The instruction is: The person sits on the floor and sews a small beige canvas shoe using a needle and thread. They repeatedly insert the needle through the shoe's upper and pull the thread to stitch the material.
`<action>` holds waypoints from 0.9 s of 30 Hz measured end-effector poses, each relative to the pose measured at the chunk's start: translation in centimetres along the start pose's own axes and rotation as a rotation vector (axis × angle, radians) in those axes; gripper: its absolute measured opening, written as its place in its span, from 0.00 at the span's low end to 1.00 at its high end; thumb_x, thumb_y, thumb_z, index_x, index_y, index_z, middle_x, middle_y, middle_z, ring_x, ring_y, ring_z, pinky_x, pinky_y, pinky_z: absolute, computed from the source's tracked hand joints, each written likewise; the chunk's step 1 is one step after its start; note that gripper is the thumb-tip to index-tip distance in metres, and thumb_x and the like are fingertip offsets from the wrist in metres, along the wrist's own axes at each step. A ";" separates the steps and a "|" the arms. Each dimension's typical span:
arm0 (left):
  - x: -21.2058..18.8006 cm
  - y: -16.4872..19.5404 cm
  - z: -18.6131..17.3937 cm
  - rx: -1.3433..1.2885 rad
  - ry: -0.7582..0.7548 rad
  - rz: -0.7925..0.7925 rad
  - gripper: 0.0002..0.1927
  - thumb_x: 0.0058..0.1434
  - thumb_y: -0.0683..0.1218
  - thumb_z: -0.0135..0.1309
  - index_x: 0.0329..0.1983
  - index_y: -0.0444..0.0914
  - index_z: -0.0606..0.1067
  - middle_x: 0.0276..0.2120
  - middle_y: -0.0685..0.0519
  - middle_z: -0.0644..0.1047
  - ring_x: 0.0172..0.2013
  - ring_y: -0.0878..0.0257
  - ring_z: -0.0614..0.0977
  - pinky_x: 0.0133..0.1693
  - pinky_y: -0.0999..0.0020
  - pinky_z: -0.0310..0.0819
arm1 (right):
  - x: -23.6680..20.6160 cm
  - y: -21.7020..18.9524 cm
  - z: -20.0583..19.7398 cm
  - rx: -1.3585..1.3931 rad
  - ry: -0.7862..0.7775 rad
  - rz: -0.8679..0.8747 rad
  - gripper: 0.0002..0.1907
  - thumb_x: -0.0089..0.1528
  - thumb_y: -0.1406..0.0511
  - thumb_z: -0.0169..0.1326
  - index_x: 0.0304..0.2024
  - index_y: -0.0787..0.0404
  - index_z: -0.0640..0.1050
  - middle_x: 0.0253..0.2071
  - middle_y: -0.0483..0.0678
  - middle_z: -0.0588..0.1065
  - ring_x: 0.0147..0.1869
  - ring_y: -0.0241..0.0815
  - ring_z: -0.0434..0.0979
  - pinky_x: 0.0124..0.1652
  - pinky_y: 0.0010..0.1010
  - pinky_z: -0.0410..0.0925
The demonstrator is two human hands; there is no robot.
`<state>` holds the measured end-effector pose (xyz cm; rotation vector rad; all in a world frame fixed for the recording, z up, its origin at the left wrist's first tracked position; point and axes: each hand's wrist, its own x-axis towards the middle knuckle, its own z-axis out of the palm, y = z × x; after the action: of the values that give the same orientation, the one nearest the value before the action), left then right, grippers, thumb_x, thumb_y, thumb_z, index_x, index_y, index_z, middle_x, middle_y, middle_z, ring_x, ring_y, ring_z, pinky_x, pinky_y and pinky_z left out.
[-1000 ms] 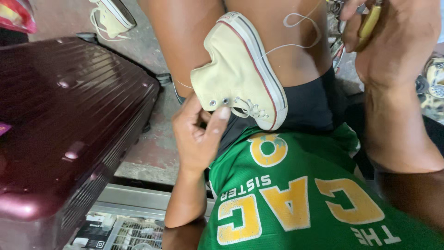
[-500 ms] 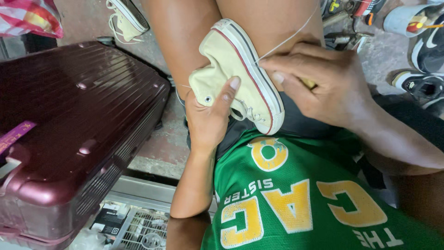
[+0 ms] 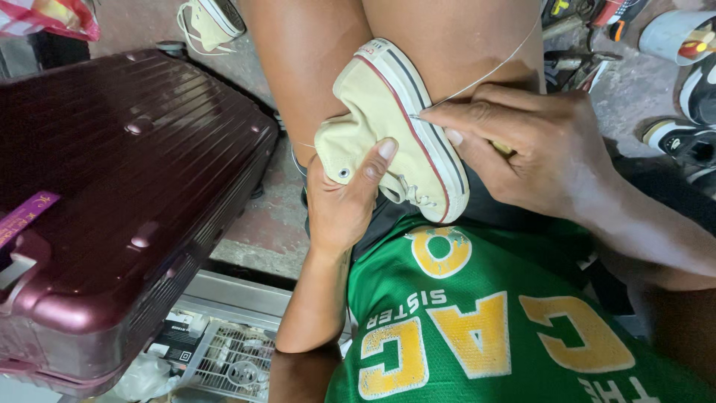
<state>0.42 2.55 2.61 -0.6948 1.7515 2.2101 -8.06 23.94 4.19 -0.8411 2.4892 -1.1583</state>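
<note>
Two hands work one cream sneaker at the frame's upper centre: the left hand has its grip clenched round it, the right hand pinches a needle with thread at its sole.

left hand: palm up from below, fingers curled closed in a grip, thumb pressed flat, forearm running down the frame | right hand: reaching in from the right, fingertips pinched together, wrist bent
</note>
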 end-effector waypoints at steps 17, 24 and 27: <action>0.0 0.3 -0.1 0.057 -0.002 0.049 0.10 0.72 0.41 0.55 0.53 0.31 0.77 0.44 0.53 0.81 0.44 0.69 0.80 0.49 0.72 0.76 | 2.1 -3.0 -1.6 -0.117 -0.015 0.008 0.13 0.62 0.72 0.57 0.49 0.62 0.81 0.38 0.52 0.80 0.31 0.49 0.80 0.28 0.33 0.71; 0.2 0.6 -0.4 0.115 -0.036 0.099 0.10 0.73 0.42 0.54 0.52 0.31 0.78 0.44 0.54 0.82 0.44 0.69 0.81 0.49 0.72 0.77 | 3.2 -4.5 -3.0 -0.397 -0.188 -0.035 0.17 0.58 0.70 0.61 0.50 0.57 0.81 0.30 0.47 0.77 0.25 0.45 0.77 0.24 0.36 0.67; 0.4 0.8 -0.4 0.126 -0.035 0.077 0.09 0.72 0.42 0.55 0.51 0.32 0.78 0.42 0.54 0.82 0.42 0.70 0.80 0.47 0.72 0.76 | 3.4 -4.7 -3.6 -0.434 -0.247 -0.080 0.19 0.56 0.69 0.61 0.50 0.59 0.77 0.33 0.46 0.76 0.26 0.45 0.77 0.24 0.36 0.67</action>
<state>-0.18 1.88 3.06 -0.5666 1.9110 2.1233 -10.63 21.63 10.10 -1.1244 2.5455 -0.4929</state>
